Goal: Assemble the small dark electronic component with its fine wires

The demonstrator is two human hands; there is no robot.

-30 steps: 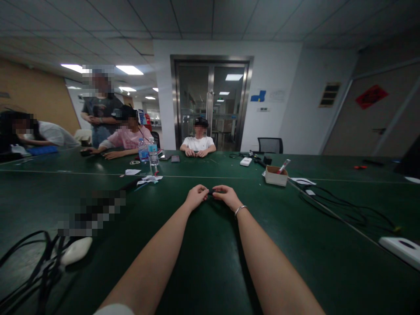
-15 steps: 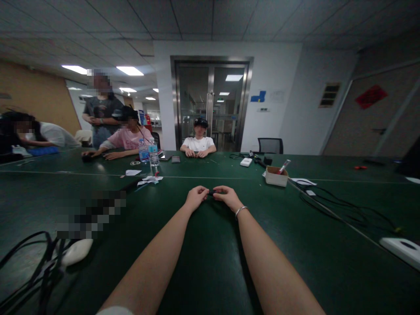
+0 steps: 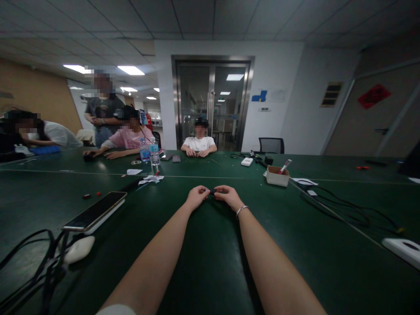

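black piece point(image 3: 212, 192): small, at the middle of the view, between the fingertips of both hands; too small to tell its exact form
left hand point(image 3: 197, 197): thumb and fingers pinched closed on one end of the piece
right hand point(image 3: 229, 197): thumb and fingers closed on the other end, the two hands nearly meeting
bracelet point(image 3: 242, 211): silver-coloured, around the right wrist
tabletop point(image 3: 210, 267): dark green, under both forearms, a seam running across it beyond the hands
smartphone point(image 3: 96, 212): dark screen up, left of the hands, a white edge showing beneath it
red bit point(image 3: 99, 193): just beyond the phone, near a small black-and-red piece point(image 3: 86, 196)
black cables point(image 3: 49, 249): looped at the near left, beside a white rounded object point(image 3: 80, 249)
paper scraps point(image 3: 151, 179): beyond the phone, near two clear bottles point(image 3: 150, 152) standing upright
open box point(image 3: 277, 178): right of the hands, a tube point(image 3: 285, 166) leaning in it
person in white point(image 3: 199, 143): seated across the table, before a glass double door point(image 3: 211, 100)
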